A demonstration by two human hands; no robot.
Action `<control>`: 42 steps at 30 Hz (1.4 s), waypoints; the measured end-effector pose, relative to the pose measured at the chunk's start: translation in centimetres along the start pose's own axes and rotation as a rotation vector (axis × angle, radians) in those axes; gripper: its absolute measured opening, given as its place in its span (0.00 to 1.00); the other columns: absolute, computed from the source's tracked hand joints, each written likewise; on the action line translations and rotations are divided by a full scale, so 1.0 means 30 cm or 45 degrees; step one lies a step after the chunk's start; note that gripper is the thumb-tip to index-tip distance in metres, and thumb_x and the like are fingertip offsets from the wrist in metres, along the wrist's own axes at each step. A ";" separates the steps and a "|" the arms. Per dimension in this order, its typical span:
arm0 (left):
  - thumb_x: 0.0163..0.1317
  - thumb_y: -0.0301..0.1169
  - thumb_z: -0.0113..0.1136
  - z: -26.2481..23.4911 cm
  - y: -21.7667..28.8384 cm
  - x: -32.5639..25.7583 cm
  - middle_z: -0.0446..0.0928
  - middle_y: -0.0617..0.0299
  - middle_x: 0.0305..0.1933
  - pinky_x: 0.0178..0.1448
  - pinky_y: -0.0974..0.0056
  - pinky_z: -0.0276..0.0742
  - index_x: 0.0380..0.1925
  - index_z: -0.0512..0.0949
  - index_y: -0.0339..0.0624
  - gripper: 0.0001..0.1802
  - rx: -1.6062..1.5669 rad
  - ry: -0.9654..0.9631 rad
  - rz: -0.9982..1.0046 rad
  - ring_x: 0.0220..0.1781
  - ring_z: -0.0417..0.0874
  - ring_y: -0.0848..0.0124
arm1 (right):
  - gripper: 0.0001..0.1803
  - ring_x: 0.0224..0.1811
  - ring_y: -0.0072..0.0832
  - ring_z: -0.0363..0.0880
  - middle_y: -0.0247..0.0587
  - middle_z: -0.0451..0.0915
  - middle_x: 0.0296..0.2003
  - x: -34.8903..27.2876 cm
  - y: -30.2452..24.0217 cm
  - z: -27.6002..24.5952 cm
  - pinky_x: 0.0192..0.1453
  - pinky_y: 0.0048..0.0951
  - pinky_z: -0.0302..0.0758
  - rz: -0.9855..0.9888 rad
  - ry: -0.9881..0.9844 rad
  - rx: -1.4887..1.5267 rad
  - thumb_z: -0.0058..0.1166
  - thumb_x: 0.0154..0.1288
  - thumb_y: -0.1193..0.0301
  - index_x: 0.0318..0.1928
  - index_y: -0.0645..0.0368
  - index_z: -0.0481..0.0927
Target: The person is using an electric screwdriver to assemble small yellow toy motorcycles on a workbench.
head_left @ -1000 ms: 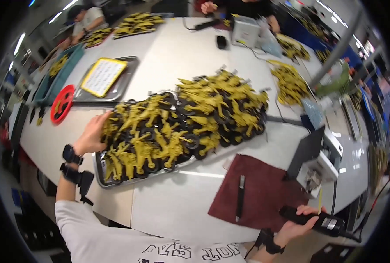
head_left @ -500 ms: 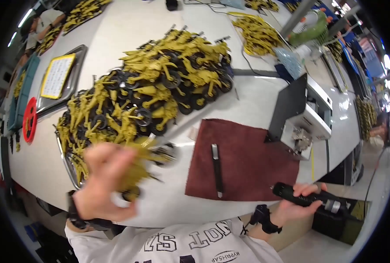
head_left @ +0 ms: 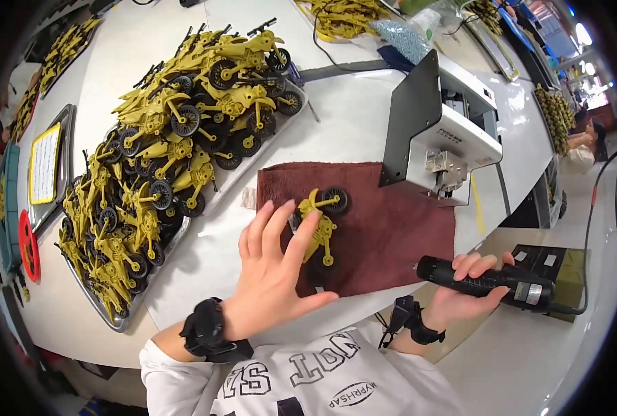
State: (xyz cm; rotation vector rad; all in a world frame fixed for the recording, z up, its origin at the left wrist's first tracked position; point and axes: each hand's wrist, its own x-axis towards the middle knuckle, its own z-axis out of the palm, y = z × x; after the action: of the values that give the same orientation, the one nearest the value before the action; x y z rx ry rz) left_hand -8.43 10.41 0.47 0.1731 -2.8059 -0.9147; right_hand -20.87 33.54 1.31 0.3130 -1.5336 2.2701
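Across the white counter [head_left: 350, 111], a heaped metal tray [head_left: 119, 326] sits left of a maroon cloth [head_left: 398, 243]. At the cloth's left edge, the nearer left hand [head_left: 270, 270] spreads its fingers; the right hand [head_left: 466, 295] wraps its own round a black power screwdriver [head_left: 444, 272]. One yellow toy motorcycle [head_left: 322, 232] lies on the cloth, just right of the left fingers, contact unclear, long axis running near to far.

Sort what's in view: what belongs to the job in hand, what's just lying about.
In the job:
yellow toy motorcycle by the left hand
corded electric screwdriver in the right hand
dark red cloth beneath the motorcycle
piled matching motorcycles, likely
white benchtop machine, likely

Apparently just lying about:
red round dish
yellow-framed sheet
teal bin
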 end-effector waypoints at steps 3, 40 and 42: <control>0.37 0.43 0.72 -0.039 -0.068 0.052 0.47 0.42 0.70 0.70 0.40 0.39 0.65 0.58 0.44 0.53 -0.081 -0.173 0.137 0.72 0.44 0.42 | 0.35 0.15 0.24 0.64 0.34 0.66 0.22 0.005 0.008 0.004 0.24 0.29 0.63 -0.022 0.029 -0.083 0.44 0.64 0.43 0.57 0.59 0.58; 0.34 0.43 0.65 0.098 -0.153 0.076 0.60 0.47 0.61 0.71 0.42 0.44 0.63 0.61 0.41 0.50 -0.136 -0.193 0.300 0.68 0.55 0.46 | 0.26 0.13 0.25 0.65 0.33 0.67 0.17 0.189 -0.006 0.250 0.23 0.31 0.66 0.127 -0.597 0.000 0.43 0.68 0.50 0.54 0.57 0.64; 0.34 0.44 0.66 0.113 -0.155 0.079 0.61 0.48 0.61 0.71 0.43 0.44 0.63 0.60 0.39 0.51 -0.163 -0.183 0.275 0.68 0.56 0.47 | 0.36 0.13 0.28 0.68 0.36 0.69 0.19 0.078 -0.036 0.254 0.22 0.31 0.68 0.047 -0.746 0.103 0.51 0.61 0.45 0.57 0.60 0.60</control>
State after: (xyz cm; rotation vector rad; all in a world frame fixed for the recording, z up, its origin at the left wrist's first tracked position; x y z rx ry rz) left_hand -11.21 8.22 -4.65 -0.2176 -2.8092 -1.0876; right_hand -22.74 27.28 6.01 1.0560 -1.7125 2.3975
